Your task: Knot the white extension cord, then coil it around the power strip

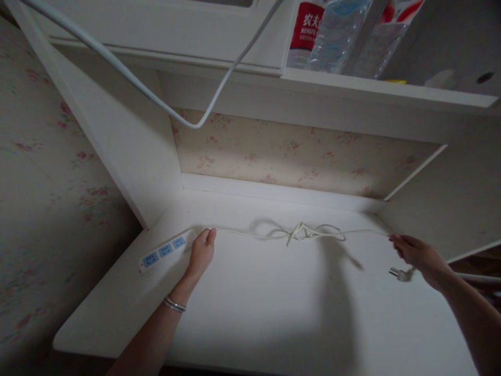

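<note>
A white power strip with blue sockets lies at the left of the white desk. Its white cord stretches rightward above the desk, knotted in a tangle near the middle. My left hand is closed on the cord right beside the strip's end. My right hand pinches the cord's far end, and the metal-pronged plug hangs just below its fingers.
A shelf above holds water bottles. A thick white cable droops from the top across the alcove. Floral wallpaper backs the desk, and a white side panel stands at left.
</note>
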Tool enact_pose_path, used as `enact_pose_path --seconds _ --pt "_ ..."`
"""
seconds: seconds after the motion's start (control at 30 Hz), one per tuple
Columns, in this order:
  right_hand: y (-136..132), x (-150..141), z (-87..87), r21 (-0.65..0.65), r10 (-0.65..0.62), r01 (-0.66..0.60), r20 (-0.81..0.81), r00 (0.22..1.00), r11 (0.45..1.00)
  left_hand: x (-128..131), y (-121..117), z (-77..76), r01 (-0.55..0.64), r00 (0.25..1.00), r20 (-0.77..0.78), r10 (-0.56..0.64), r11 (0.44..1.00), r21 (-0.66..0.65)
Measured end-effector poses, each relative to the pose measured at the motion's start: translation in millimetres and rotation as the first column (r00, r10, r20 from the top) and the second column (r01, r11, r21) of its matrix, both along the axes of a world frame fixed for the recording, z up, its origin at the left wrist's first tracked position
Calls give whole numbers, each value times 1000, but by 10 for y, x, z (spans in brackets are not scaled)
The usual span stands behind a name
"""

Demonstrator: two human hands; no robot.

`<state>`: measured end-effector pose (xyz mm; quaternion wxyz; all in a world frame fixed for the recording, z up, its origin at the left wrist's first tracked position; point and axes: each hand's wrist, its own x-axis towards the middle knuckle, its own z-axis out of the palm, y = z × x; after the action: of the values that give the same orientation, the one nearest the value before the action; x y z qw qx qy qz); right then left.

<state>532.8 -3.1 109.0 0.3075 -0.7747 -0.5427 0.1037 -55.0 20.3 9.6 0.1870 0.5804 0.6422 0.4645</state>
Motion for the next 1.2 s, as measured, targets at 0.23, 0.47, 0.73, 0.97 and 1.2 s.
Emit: enact_pose_path --seconds 0.23,0.47,0.73,0.97,1.2 --pt "-8 -856 209 -337 245 -322 -251 936 885 183 -166 335 230 872 -454 -183 972 49" --pt "-40 -1664 242 -516 652 -695 -304 695 500 996 -503 484 654 680 -366 -635 751 -88" --pt "-247 -1835 106 -495 664 -765 -412 624 412 1352 -610 190 677 393 -645 -655 681 -278" --pt "-303 -1527 132 -451 662 -633 -116 741 629 1223 -519 228 737 332 -705 -626 639 -221" --pt "-410 -1480 185 -433 662 -700 -267 701 567 1095 -332 266 678 636 -380 -672 721 -140"
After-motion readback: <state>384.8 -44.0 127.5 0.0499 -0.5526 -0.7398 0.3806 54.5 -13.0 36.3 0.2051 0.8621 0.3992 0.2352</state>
